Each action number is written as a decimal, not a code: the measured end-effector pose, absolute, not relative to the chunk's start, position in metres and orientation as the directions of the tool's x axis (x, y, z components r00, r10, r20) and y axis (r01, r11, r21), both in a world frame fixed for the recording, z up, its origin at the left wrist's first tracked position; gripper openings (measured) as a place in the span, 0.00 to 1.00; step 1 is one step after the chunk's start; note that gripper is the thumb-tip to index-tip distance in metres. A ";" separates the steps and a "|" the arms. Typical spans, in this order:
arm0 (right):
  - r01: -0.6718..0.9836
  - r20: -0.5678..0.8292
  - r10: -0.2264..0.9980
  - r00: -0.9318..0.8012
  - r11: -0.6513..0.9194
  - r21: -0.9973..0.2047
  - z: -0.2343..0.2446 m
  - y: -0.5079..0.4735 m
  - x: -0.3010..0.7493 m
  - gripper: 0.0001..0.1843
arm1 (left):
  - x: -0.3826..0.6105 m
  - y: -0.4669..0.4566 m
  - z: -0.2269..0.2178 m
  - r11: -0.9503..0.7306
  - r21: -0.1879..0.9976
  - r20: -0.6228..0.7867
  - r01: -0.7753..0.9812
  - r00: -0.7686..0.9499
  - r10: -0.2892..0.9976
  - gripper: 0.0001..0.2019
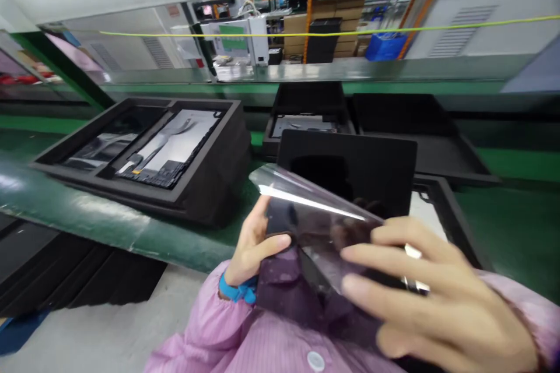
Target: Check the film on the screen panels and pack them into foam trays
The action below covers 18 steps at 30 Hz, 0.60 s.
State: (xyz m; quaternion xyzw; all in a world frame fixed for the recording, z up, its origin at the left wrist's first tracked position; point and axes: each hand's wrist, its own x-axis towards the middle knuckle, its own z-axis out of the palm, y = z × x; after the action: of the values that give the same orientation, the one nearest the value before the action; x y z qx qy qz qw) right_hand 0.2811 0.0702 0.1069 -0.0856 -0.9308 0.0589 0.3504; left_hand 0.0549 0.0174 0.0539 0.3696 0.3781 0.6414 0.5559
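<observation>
A dark, glossy display panel [350,172] is held tilted before my chest. My left hand [251,245] grips its left edge, thumb on the front and fingers behind. A clear plastic film [306,195] stands partly lifted from the panel, its upper left corner curled and catching the light. My right hand [437,291] is at the film's right side, its fingers bent over the film; the thumb is hidden. Two of its fingers wear shiny bands. The panel's lower part reflects my pink sleeve and clothing.
On the green bench [188,239], a black foam tray [210,169] at left holds screen parts with flex cables. Behind the panel are another foam tray [273,143] with a part and a black tray [468,157]. Dark foam sheets [87,268] lie below left. A yellow cord [415,29] crosses above.
</observation>
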 end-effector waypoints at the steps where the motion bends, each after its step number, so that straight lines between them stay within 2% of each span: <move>1: 0.056 0.625 0.149 -0.767 0.985 -0.166 0.113 0.064 0.276 0.16 | 0.054 0.016 0.052 -0.116 0.895 0.054 -0.431 -0.155 0.986 0.36; 6: -0.108 0.637 -0.026 -0.770 0.990 -0.090 0.118 0.054 0.262 0.11 | 0.050 0.002 0.047 -0.100 0.918 -0.013 -0.385 -0.281 0.960 0.33; 8: -0.189 0.589 -0.126 -0.798 0.981 -0.047 0.115 0.056 0.261 0.09 | 0.047 -0.002 0.045 -0.066 0.930 -0.045 -0.361 -0.290 0.956 0.32; 10: -0.218 0.558 -0.171 -0.812 0.976 -0.018 0.114 0.059 0.260 0.08 | 0.045 -0.005 0.043 -0.058 0.934 -0.050 -0.354 -0.287 0.957 0.34; 14: -0.270 0.567 -0.223 -0.793 0.963 0.002 0.117 0.065 0.261 0.15 | 0.049 -0.004 0.046 -0.092 0.907 -0.041 -0.411 -0.304 0.952 0.37; 18: -0.247 0.445 -0.166 -0.880 0.960 -0.130 0.133 0.082 0.267 0.12 | 0.055 0.009 0.055 -0.128 0.888 -0.002 -0.442 -0.282 0.959 0.34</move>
State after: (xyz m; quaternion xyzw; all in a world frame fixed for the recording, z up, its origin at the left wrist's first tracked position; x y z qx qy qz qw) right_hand 0.2672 0.0823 0.1330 0.1069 -0.9652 0.0918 0.2203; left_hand 0.0550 0.0088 0.0551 0.3104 0.4165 0.6838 0.5124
